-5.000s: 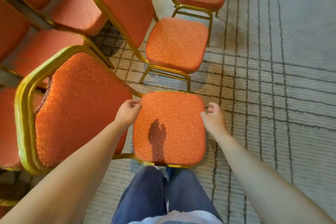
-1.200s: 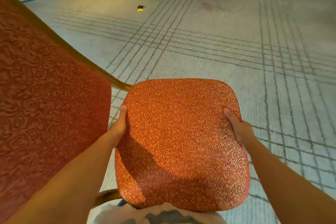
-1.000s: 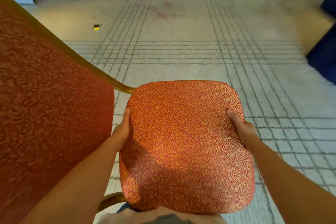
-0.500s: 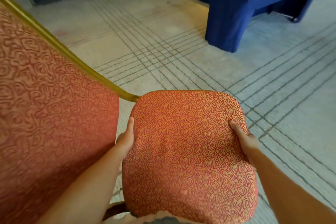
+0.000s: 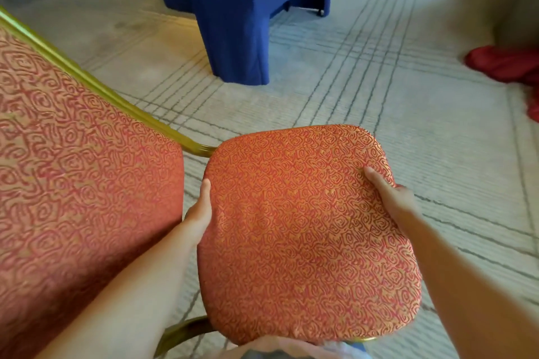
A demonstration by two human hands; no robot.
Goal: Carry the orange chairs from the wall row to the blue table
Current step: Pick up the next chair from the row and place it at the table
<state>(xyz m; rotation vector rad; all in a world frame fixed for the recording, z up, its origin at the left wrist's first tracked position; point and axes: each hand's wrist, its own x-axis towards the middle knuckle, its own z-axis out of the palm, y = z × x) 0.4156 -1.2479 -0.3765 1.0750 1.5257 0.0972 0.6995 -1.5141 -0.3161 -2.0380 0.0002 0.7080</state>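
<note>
I hold the orange chair up, short of the blue surface, its back-to-front axis crosswise to it, front rightward; left grip clasps the seat's rear edge, right grip its front edge.

Both bare forearms reach forward from the lower corners of the view and draw slightly toward each other. The left hand grips the left edge of the seat of the orange chair; its thumb lies straight up along the cushion's side and its fingers are hidden beneath. The right hand grips the opposite edge with its thumb laid flat on top of the cushion and its fingers tucked under, out of sight. Both wrists are roughly level.
</note>
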